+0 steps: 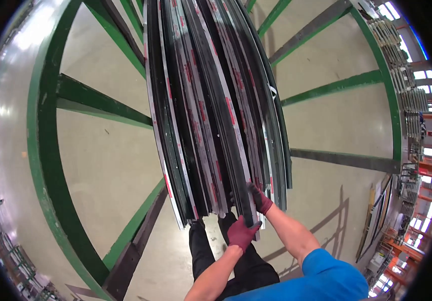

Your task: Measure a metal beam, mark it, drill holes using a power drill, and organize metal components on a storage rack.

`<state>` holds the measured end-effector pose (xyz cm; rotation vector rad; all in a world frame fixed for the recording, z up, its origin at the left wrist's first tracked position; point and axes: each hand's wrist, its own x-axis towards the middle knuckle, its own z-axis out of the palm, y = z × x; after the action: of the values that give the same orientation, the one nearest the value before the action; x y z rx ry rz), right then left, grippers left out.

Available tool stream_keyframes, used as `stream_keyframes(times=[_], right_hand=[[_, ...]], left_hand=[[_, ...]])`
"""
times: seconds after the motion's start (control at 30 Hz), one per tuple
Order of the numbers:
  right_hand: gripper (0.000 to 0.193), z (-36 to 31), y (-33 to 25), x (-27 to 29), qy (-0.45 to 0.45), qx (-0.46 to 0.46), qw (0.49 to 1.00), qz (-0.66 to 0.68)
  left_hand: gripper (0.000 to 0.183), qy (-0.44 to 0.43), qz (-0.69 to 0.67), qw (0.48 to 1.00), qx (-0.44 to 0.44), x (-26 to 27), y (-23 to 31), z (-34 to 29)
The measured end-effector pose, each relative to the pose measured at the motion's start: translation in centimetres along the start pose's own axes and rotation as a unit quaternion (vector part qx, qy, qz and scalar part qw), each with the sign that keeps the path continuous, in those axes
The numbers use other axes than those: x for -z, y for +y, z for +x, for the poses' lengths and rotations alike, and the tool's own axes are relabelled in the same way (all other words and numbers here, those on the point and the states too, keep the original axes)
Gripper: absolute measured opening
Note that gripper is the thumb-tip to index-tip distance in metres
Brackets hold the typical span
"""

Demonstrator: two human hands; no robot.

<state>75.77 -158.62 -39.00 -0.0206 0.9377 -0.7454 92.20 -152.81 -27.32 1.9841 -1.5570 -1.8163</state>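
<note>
A bundle of long dark profiles (175, 100) with pale edges and red marks lies lengthwise in front of me. My left hand (243, 233), in a maroon glove, is closed round the near end of one long black profile (236, 165). This end sticks out a little past its neighbours toward my body. Slightly farther along, my right hand (261, 199), also gloved, grips the same profile from its right side. Some of the fingers are hidden behind the profile and the dark palms of the gloves.
Under the bundle runs a green rack with crossbars (100, 103) and curved-looking side rails (50, 165). More crossbars (336, 88) reach out to the right. Stacked long stock (399, 60) lines the far right, and boards (374, 215) lie on the floor there.
</note>
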Motion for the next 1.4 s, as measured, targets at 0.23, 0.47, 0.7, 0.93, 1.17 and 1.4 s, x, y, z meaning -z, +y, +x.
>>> stream_keyframes(times=[0.23,0.47,0.7,0.93,1.17,1.4], right_hand=[[0.076,1.0,-1.3,1.6,-0.023,0.013,0.999,-0.031],[0.094,2.4,0.2,0.0,-0.065,0.002,0.996,-0.053],[0.068,2.5,-0.9,3.9,0.095,-0.049,0.990,-0.093],[0.067,2.2,-2.9,-2.1,0.196,0.010,0.890,-0.413],[0.058,3.4,-2.0,-4.6,0.245,0.069,0.796,-0.549],[0.074,5.1,0.2,-8.3,0.349,-0.012,0.674,-0.650]], left_hand=[[0.060,0.020,-0.055,0.998,-0.030,0.5,0.9,-0.8],[0.048,0.248,-0.051,0.967,0.004,6.3,-13.5,-0.4],[0.086,0.273,-0.058,0.954,0.109,11.7,-20.9,4.5],[0.042,0.228,0.003,0.960,0.161,12.9,-21.9,7.4],[0.045,0.243,0.100,0.951,0.161,9.8,-15.3,4.5],[0.044,0.238,0.135,0.949,0.155,9.0,-12.7,2.7]])
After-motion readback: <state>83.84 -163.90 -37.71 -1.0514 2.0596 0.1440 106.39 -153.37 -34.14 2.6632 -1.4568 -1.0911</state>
